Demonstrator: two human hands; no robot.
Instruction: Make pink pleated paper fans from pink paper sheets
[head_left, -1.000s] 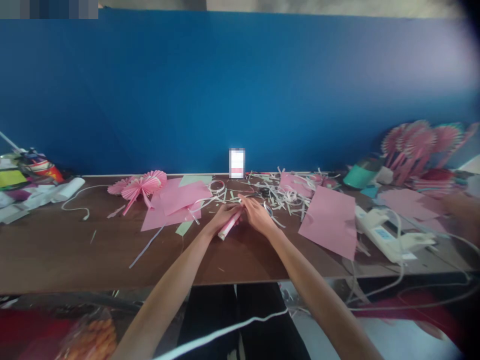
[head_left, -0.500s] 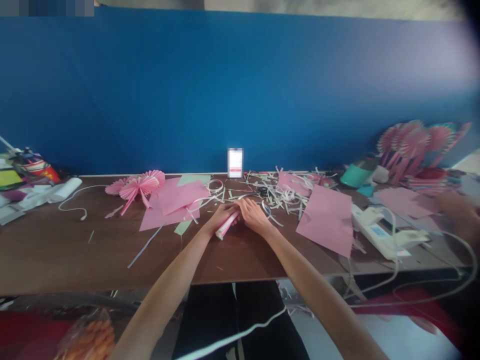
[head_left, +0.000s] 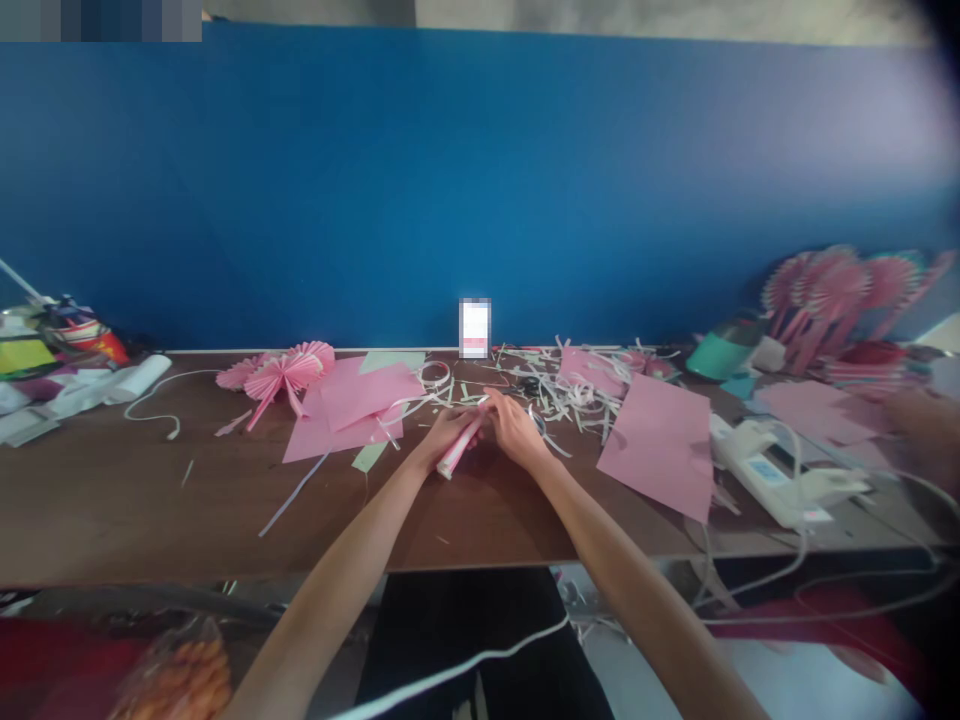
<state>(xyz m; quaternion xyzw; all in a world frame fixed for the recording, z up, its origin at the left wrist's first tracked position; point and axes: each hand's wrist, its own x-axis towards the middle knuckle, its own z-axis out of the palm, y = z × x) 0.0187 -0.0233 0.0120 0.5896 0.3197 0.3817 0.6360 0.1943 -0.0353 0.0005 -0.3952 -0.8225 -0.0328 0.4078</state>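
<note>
Fingers point(head_left: 481, 413) of left hand point(head_left: 444, 432) and right hand point(head_left: 516, 432) pinch the narrow pink-and-white folded paper strip point(head_left: 457, 453) at the centre of the brown wooden table point(head_left: 150, 500). Keep folds stacked squarely; press evenly. White paper trimmings point(head_left: 577, 395) lie just beyond.

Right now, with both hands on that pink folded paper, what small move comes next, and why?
Probably pinch the folded paper tighter and press it down on the table: the left hand and right hand hold it at a slant, its near end poking out free.
</note>
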